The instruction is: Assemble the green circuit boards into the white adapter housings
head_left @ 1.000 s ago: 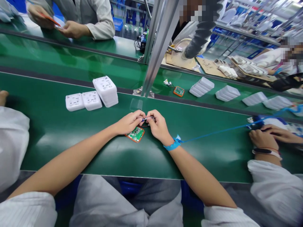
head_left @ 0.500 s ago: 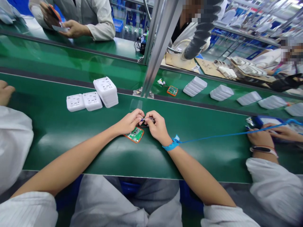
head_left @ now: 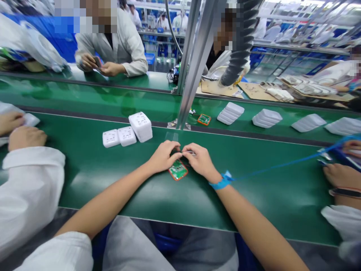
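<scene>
My left hand is just above the circuit board, fingers curled and thumb reaching to my right fingertips. Whatever lies in its grip is too small to make out. My right hand, with a blue wrist strap, pinches a small silver part. A dark cable by the fingers is partly hidden. Below both hands lies the green circuit board with an orange rim, flat on the green table, its upper edge partly covered by my left hand.
Stacked white plastic cases stand at the back left. A metal post rises behind my hands. Beyond the ledge lie another orange-rimmed board and several white stacks. Co-workers' hands are at the left and right.
The view has shifted, so the table scene sits further right and lower. My left fingers and thumb have spread slightly apart. The co-worker at the left has brought both hands into view.
</scene>
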The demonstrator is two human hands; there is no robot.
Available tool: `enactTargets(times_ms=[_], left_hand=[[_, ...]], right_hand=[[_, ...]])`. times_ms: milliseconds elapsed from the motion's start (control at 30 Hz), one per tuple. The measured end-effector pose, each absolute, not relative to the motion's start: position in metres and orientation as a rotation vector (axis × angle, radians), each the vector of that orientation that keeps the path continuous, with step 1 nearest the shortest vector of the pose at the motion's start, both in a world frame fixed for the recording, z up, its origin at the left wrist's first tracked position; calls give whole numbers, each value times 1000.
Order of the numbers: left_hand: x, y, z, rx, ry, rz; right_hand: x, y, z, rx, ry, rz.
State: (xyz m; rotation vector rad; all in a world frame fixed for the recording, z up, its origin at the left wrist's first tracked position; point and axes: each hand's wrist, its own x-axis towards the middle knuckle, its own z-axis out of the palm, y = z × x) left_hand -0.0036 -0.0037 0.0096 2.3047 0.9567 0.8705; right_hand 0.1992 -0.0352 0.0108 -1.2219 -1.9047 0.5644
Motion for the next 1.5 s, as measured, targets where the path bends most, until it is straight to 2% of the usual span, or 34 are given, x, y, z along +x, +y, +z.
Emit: enactTargets(times_ms=[100,200,267,400,600,800,967,1267,1367,1500], left_hand=[[-25,1,22,2596,1402,1147],[-50,13,32,2422,1977,1445],[-64,22,35,2314,2145,1493],[-79,34,36,2364,2058,1424],[-68,18,43,2273,1845,1584],[-4,-26,29,2124,1558,1023],[13,-33,18,1813,1396,878],[9,-32,14,1991,1366,731],[8,-29,13,1935,1350,747],[8,-27,11,1853,1406,819]], right_hand=[[224,-37,13,-1329,-2094,366],[241,-45,12,-1638,-2127,-80],[244,-49,10,-1811,-2119,-143],[239,-49,2,-1785,-2171,130],[228,-47,8,-1336,-1968,252],[213,-58,17,-929,-2207,68],[204,-60,13,-925,-2273,-101],[199,-57,2,-1020,-2181,-238],[196,-60,6,-1097,-2233,-152],[193,-63,12,-1170,-2282,153]])
